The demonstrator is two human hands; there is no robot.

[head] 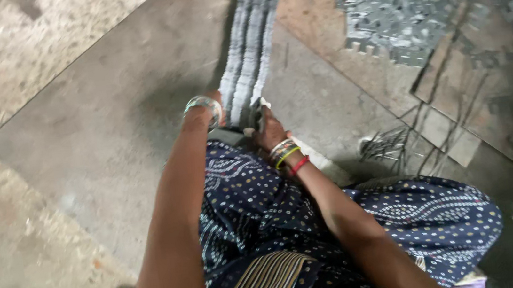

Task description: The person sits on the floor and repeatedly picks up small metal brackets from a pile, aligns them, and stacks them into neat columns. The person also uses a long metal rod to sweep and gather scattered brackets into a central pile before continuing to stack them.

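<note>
The person sat on the floor and looked down at both hands, which met at the near end of a long row of thin grey metal pieces [251, 41]. The row was made of several narrow stacks that lay side by side, and it ran away from the person across a large flat grey metal sheet [105, 116] toward the top of the view.

The left hand [217, 106] was at the left side of the row's near end, bent at the wrist so that its fingers were hidden; I cannot tell if it grasped the pieces or only pressed on them. A pale glass bangle [202, 104] sat on this wrist. The right hand [265, 127] touched the right side of the same end — its fingers curled against the stacks, but how firm the hold was I cannot tell. On the right wrist were several bangles [286, 153] in gold, yellow and red.

Under the arms spread a dark blue cloth with small dots [406, 217]. To the right lay a bundle of thin dark rods [392, 144], and farther back — well apart from the hands — a heap of punched metal scrap [396, 12].
</note>
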